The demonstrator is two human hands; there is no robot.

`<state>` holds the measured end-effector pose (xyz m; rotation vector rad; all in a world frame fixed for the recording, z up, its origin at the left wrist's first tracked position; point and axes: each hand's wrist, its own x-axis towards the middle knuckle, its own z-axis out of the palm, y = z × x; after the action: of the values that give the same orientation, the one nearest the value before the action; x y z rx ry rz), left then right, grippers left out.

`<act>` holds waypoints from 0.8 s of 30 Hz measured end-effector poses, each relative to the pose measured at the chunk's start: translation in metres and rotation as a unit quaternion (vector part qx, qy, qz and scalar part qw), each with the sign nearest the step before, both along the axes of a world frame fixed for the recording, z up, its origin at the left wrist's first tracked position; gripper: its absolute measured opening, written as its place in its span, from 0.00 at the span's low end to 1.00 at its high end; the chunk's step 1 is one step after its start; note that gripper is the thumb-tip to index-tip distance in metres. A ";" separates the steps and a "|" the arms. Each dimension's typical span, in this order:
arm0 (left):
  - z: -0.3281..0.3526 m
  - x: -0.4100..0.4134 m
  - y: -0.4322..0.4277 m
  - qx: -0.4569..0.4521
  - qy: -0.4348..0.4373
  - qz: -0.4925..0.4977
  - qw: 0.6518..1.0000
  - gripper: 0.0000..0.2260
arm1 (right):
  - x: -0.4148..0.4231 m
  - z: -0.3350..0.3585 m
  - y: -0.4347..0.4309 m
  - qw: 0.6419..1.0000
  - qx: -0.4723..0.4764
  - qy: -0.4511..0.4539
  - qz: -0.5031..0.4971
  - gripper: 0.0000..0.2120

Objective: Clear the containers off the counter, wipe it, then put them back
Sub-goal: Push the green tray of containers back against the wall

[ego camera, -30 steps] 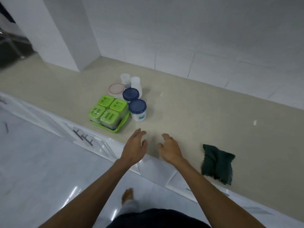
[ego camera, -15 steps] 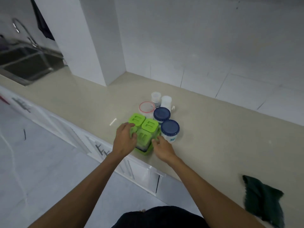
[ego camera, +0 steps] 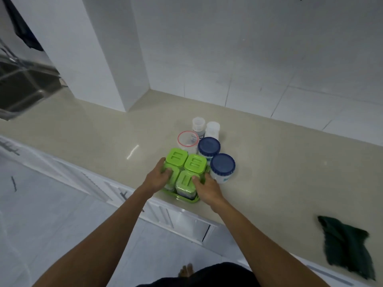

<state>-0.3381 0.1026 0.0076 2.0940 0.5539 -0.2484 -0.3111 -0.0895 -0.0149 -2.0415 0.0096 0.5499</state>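
A green tray point(ego camera: 187, 200) with several green-lidded jars point(ego camera: 195, 163) sits near the beige counter's point(ego camera: 279, 183) front edge. My left hand point(ego camera: 155, 177) grips its left side, fingers over a jar lid. My right hand point(ego camera: 206, 188) grips its right side. Behind and to the right stand two blue-lidded white tubs point(ego camera: 222, 165), a clear red-rimmed container point(ego camera: 187, 138) and two small white bottles point(ego camera: 212, 129). A dark green cloth point(ego camera: 348, 245) lies at the counter's front edge, far right.
A white pillar point(ego camera: 99, 54) rises from the counter at the back left, with a steel sink point(ego camera: 22, 90) beyond it. White tiled wall runs behind. White cabinet doors point(ego camera: 83, 183) and a pale floor lie below the counter.
Both hands went from hovering at the counter edge to the green tray and closed on its two sides. The view shifted left, bringing the sink in and sending the cloth right.
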 end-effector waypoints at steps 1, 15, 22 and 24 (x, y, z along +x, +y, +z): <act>0.001 0.003 0.002 -0.026 -0.011 0.002 1.000 0.21 | 0.002 0.000 0.000 1.000 0.004 0.006 -0.004 0.21; -0.002 0.001 0.006 -0.153 -0.049 0.076 0.984 0.26 | -0.003 -0.003 0.003 0.998 0.041 0.044 -0.031 0.19; -0.009 -0.026 0.010 -0.183 -0.054 0.097 0.977 0.26 | -0.014 -0.012 0.006 0.994 0.036 0.097 -0.040 0.32; -0.011 -0.032 0.013 -0.191 -0.060 0.113 0.973 0.26 | -0.013 -0.023 0.007 0.993 0.034 0.092 -0.059 0.36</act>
<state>-0.3704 0.1156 -0.0037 1.6475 0.6129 -0.0876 -0.3237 -0.0822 -0.0381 -1.9045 0.2183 0.6538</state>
